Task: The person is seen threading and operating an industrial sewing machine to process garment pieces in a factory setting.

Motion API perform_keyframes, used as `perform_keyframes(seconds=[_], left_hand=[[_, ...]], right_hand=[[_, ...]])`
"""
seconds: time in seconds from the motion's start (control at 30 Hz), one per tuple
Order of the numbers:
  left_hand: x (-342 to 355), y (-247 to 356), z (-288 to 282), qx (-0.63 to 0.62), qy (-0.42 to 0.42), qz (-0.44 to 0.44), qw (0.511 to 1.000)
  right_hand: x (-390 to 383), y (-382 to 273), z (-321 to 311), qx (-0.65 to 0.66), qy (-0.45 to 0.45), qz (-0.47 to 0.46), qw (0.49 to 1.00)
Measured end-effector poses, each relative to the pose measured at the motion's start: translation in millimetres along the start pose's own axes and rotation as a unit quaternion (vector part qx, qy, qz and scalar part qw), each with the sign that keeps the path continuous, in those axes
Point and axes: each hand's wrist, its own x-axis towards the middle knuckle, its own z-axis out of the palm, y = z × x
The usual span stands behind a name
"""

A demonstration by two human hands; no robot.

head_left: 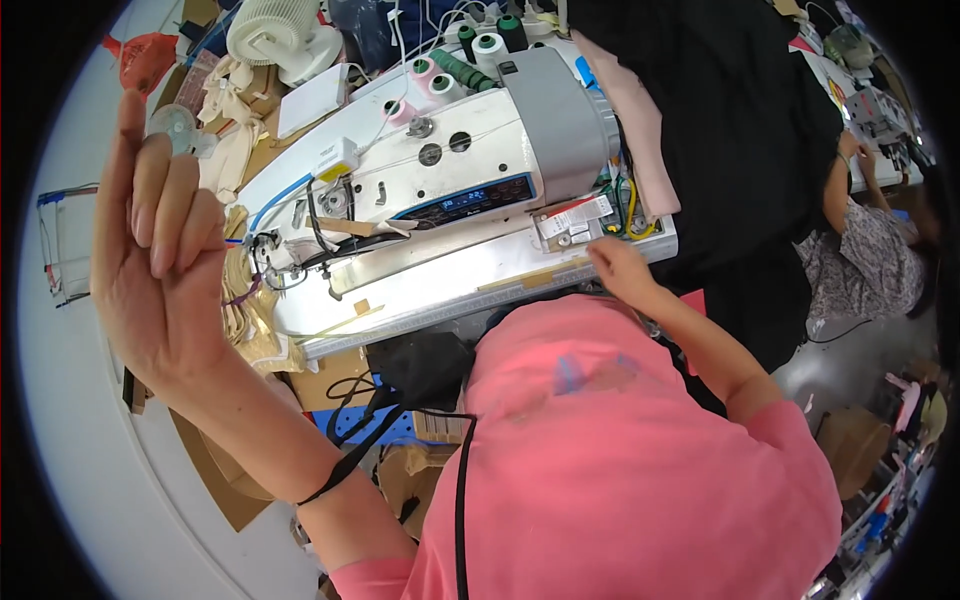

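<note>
Raised high at the left, my left hand (168, 255) shows its palm. One finger points straight up, the others bend loosely, and nothing is in it. My right hand (622, 270) is at the front edge of the sewing table, its fingertips drawn together beside a small shallow tray (541, 236). Whatever those fingers may hold is hidden. Small metal parts and a white-and-red packet (575, 215) lie in the tray. Between the hands stands an industrial sewing machine (480, 150) with a lit blue display panel (464, 201); its needle end is nearest my left hand.
Several thread cones (445, 87) stand behind the machine, near a white fan (270, 35). Cream fabric pieces (240, 310) hang left of the needle end. Black cloth (730, 150) drapes down the right side. Another person (865, 250) works at a far-right machine.
</note>
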Motion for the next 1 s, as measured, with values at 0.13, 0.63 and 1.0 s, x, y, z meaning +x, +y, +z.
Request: perform_keyframes(seconds=[0.13,0.63,1.0], left_hand=[[2,-12,-10,0.008,0.021,0.001,1.000],[15,-76,10,0.104,0.040,-0.067,0.991],[21,-100,4,0.216,0.023,0.002,0.976]], right_hand=[[18,37,-17,-0.154,0.092,0.052,0.982],[15,75,-38,0.059,0.169,0.207,0.962],[48,-81,-163,0.466,0.014,0.080,0.881]])
